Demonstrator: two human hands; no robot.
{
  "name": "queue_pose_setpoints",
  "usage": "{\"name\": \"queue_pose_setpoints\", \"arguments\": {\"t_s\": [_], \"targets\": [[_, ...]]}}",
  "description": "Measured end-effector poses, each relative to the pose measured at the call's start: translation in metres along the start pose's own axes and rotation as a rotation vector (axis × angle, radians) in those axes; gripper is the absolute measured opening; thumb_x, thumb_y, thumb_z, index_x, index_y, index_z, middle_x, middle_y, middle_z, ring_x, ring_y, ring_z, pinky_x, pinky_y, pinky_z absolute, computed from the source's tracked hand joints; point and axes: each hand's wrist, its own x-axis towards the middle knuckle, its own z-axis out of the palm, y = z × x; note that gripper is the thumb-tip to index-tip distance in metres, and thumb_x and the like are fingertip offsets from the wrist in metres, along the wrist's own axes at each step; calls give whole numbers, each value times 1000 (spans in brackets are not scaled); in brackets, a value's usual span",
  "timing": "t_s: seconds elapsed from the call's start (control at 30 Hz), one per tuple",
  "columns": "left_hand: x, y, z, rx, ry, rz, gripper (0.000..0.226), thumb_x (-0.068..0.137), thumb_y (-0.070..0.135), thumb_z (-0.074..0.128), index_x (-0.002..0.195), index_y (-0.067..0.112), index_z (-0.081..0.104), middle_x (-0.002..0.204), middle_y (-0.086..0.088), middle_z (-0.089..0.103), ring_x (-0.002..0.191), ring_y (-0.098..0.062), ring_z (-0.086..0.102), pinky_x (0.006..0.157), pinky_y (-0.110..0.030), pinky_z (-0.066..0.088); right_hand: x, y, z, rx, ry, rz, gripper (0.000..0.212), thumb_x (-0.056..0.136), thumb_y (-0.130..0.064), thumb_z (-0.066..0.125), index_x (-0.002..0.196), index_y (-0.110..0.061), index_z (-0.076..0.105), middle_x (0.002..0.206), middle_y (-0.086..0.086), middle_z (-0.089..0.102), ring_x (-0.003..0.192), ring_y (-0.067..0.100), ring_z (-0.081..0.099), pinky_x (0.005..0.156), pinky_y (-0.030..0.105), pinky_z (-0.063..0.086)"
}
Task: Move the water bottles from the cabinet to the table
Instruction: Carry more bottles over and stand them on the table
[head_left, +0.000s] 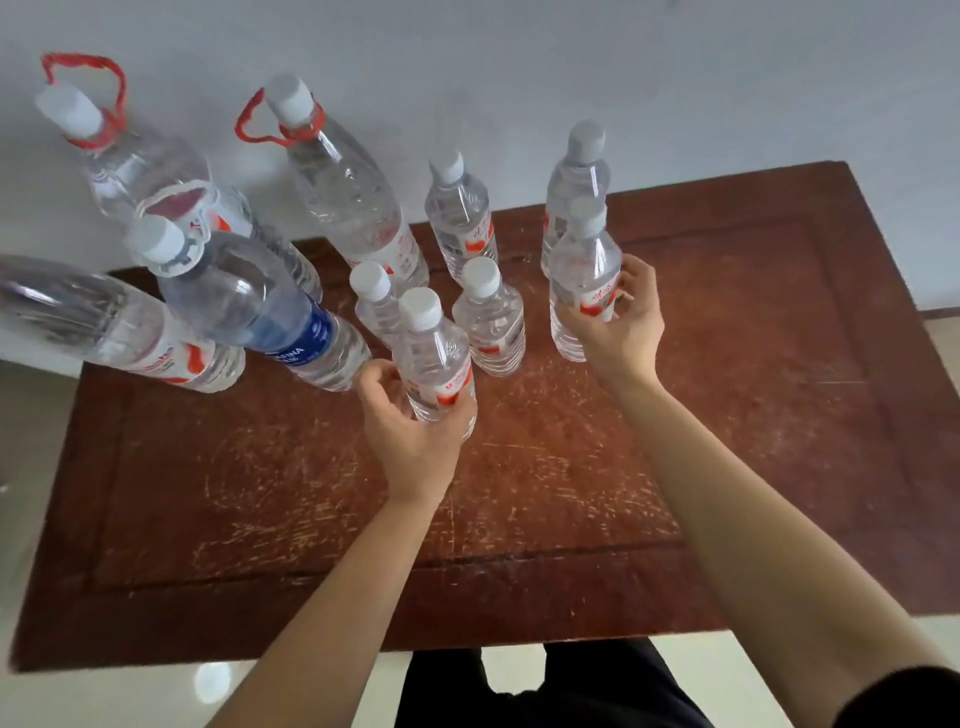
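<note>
- The left hand curls its fingers round a small clear plastic water bottle with a white cap and a red label. It is just to the right of the big clear plastic bottle with a blue label.
- The right hand wraps round a second small clear red-label bottle, much further right of the blue-label bottle.
- Both held bottles are upright over the scratched brown wooden tabletop. I cannot tell if the left one touches it.
- More small bottles stand between the two held ones.
- The left hand is very near the blue-label bottle. A bump while letting go could tip it into the others.
- There is bare wood nearer the person than the blue-label bottle, and far to its right. The edges are well away, so the hands can pull back that way.
</note>
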Motion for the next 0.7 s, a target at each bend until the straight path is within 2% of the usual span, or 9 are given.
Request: {"name": "queue_pose_setpoints", "arguments": {"t_s": [0.07, 0.1, 0.17, 0.27, 0.37, 0.4, 0.5, 0.57, 0.7], "targets": [[-2, -4, 7, 1, -3, 6, 72, 64, 22, 91, 119, 21, 44, 114, 9, 59, 102, -10, 66, 87, -21, 53, -5, 8, -7, -9, -19, -8, 73, 66, -35, 93, 126, -29, 52, 122, -7, 63, 106, 3, 62, 93, 29, 54], [-2, -8, 8, 15, -20, 8, 72, 65, 22, 91, 120, 21, 44, 115, 7, 60, 102, -11, 67, 88, -25, 55, -8, 12, -9, -7, -26, -5, 74, 67, -30, 93, 128, -27, 52, 123, -5, 62, 109, 8, 62, 95, 35, 55], [-5, -13, 5, 66, -68, 15, 74, 65, 26, 91, 122, 20, 44, 119, -4, 61, 105, -20, 67, 90, -39, 58, -13, 15, -13, -14, -31, 3, 76, 68, -24, 93, 131, -25, 51, 126, -3, 61, 110, 5, 60, 98, 41, 55], [-8, -17, -6, 67, -99, -12, 78, 63, 33, 91, 125, 26, 44, 125, -9, 62, 109, -26, 67, 92, -50, 58, -16, 12, -12, -45, -28, 14, 79, 68, -27, 92, 135, -26, 49, 129, -3, 60, 107, 1, 59, 100, 38, 53], [-11, -18, -20, 28, -159, -35, 77, 61, 38, 89, 122, 47, 43, 126, -5, 63, 111, -20, 69, 94, -47, 58, -19, 7, -10, -82, -13, 41, 83, 69, -36, 91, 138, -27, 46, 131, 1, 59, 114, 14, 59, 101, 39, 50], [-11, -19, -23, 50, -189, -34, 76, 61, 42, 89, 121, 49, 43, 124, -2, 64, 109, -16, 69, 93, -45, 59, -21, 6, -9, -94, -14, 53, 84, 70, -39, 91, 140, -29, 45, 132, 1, 58, 117, 18, 59, 99, 38, 49], [-4, -13, -40, 157, -320, -15, 75, 62, 55, 84, 120, 42, 38, 121, 7, 62, 106, -8, 65, 90, -43, 59, -38, -3, -10, -188, -6, 56, 91, 72, -43, 89, 146, -32, 38, 138, 4, 50, 120, 23, 56, 90, 32, 43], [2, -13, -41, 258, -381, 30, 75, 66, 54, 85, 122, 38, 37, 122, 10, 56, 108, -7, 60, 90, -44, 57, -44, -3, -13, -253, 2, 119, 98, 72, -46, 88, 151, -35, 31, 147, 6, 42, 119, 22, 54, 87, 31, 41], [14, 7, -81, 270, -390, 265, 75, 75, 53, 80, 132, 29, 39, 130, 12, 49, 116, -8, 52, 90, -36, 53, -76, -32, -22, -291, 115, 49, 91, 78, -53, 82, 150, -43, 28, 152, 5, 36, 124, 24, 55, 86, 34, 46]]}}
